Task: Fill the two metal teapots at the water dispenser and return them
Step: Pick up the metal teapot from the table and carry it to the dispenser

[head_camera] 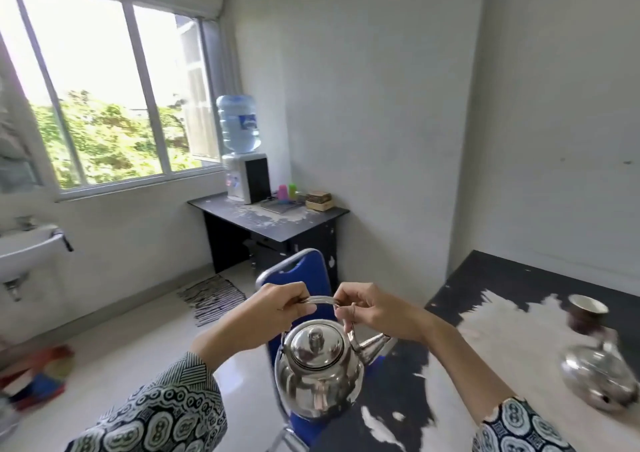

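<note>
Polished steel, the teapot (318, 368) hangs in the air in front of the person, over a blue chair (298, 275), lid on. The left hand (273, 308) and right hand (372, 308) both close around its thin wire handle (320, 300). It looks rigid, slick, probably light while empty; the handle is the sensible hold. A second teapot (595, 375) rests on the tabletop (502, 344) at right, blurred. The water dispenser (244, 160) stands well apart by the window.

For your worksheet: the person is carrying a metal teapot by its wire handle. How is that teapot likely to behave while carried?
The teapot hangs from a thin hinged handle, so it will probably swing. Both the left hand and right hand grip that handle, perhaps to steady it. The polished steel looks slippery, and the lid may rattle if tilted.
</note>
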Action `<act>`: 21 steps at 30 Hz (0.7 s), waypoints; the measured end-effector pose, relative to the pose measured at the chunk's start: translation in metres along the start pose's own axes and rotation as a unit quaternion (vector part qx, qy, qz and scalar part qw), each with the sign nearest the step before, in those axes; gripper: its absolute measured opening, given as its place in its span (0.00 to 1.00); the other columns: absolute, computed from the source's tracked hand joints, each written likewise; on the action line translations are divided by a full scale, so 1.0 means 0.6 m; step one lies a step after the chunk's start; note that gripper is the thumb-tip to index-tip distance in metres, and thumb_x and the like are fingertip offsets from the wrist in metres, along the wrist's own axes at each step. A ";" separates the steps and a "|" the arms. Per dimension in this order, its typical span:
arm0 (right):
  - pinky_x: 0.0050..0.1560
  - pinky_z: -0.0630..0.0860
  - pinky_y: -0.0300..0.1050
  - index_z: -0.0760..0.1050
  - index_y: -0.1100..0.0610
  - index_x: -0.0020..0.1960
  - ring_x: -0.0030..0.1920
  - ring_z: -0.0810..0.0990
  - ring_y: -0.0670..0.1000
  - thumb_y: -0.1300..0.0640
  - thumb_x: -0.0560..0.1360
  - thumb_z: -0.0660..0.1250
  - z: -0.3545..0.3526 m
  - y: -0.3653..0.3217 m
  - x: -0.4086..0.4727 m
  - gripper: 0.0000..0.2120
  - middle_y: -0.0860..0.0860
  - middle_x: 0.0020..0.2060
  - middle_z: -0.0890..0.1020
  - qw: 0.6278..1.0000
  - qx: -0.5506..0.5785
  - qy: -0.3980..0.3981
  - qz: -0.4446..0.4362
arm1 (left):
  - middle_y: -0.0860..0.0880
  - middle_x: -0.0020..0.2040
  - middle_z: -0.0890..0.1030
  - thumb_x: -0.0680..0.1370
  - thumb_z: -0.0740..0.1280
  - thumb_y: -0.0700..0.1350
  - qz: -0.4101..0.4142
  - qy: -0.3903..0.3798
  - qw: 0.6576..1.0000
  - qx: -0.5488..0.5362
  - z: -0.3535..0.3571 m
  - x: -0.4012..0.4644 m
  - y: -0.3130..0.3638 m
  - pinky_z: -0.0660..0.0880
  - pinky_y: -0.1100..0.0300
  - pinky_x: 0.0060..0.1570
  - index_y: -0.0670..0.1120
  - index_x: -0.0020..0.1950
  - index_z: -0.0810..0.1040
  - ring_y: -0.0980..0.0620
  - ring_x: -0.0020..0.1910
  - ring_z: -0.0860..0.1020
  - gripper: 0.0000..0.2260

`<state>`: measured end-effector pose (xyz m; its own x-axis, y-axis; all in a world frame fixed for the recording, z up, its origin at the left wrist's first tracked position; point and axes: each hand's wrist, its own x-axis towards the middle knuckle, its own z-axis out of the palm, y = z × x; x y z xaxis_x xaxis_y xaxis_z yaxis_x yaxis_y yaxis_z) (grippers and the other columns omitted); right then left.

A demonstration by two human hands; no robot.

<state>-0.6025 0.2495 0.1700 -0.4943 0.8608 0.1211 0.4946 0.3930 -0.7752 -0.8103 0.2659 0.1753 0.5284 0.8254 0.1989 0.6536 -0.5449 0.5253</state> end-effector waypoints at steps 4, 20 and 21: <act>0.51 0.75 0.56 0.72 0.49 0.40 0.40 0.75 0.49 0.61 0.77 0.62 0.050 -0.008 0.131 0.09 0.48 0.36 0.76 0.999 0.013 -0.017 -0.030 | 0.55 0.30 0.72 0.77 0.65 0.48 -0.035 0.043 0.998 -0.010 -0.062 -0.008 -0.110 0.73 0.55 0.38 0.51 0.38 0.71 0.56 0.30 0.70 0.09; 0.39 0.70 0.47 0.67 0.44 0.37 0.35 0.70 0.48 0.61 0.78 0.59 0.178 0.047 0.525 0.15 0.46 0.32 0.72 0.994 0.046 -0.002 -0.099 | 0.56 0.31 0.71 0.79 0.62 0.46 -0.032 0.161 0.983 0.079 -0.173 0.070 -0.440 0.64 0.69 0.33 0.49 0.39 0.67 0.60 0.31 0.69 0.09; 0.38 0.70 0.49 0.67 0.43 0.36 0.34 0.70 0.49 0.60 0.78 0.60 0.180 0.053 0.550 0.15 0.47 0.32 0.71 0.994 0.046 0.004 -0.101 | 0.56 0.31 0.71 0.79 0.62 0.46 -0.029 0.160 0.983 0.082 -0.183 0.085 -0.461 0.64 0.70 0.33 0.49 0.39 0.67 0.60 0.31 0.70 0.09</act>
<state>-0.8272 0.5114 0.1186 -0.5709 0.7702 0.2844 0.3176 0.5266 -0.7886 -1.0235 0.4752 0.1309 0.3078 0.8453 0.4367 0.7699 -0.4909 0.4077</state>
